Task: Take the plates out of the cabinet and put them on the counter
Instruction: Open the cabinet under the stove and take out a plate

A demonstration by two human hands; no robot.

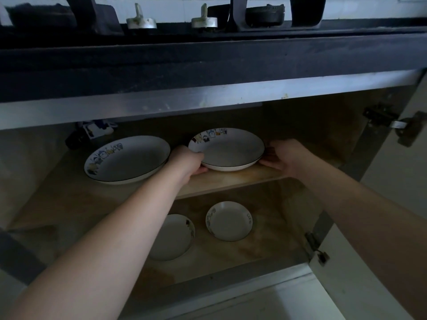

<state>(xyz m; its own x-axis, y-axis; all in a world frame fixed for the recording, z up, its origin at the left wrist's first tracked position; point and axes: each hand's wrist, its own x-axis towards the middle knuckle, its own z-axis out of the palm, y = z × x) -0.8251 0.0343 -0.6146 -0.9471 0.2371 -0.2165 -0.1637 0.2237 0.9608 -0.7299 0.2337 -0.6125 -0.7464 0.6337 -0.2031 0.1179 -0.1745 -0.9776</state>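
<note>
Nearest the camera, two bare forearms reach into the open cabinet under the desk. On the bottom shelf, two small white saucers lie apart: the left saucer, partly hidden by the left forearm, sits nearer the front edge, and the right saucer sits a little farther back, towards the middle.

Above them, at the front edge of the upper shelf, both hands meet a deep white plate with a cartoon-printed rim. The left hand grips its left rim, thumb over the top and fingers curled beneath. The right hand holds the right side, fingers curled under the plate's edge. The plate's base is at the shelf's front edge; whether it is touching the wood or just clear of it cannot be told.

To the left on the same shelf, well back from the front edge, rests a larger oval plate with the same cartoon print, apparently stacked on another. Behind it, in the back left corner, is a dark blurred object.

The cabinet door stands open at the right on its hinges. Farthest up, on the desk top, stands a gas stove with two knobs and black pan supports.
</note>
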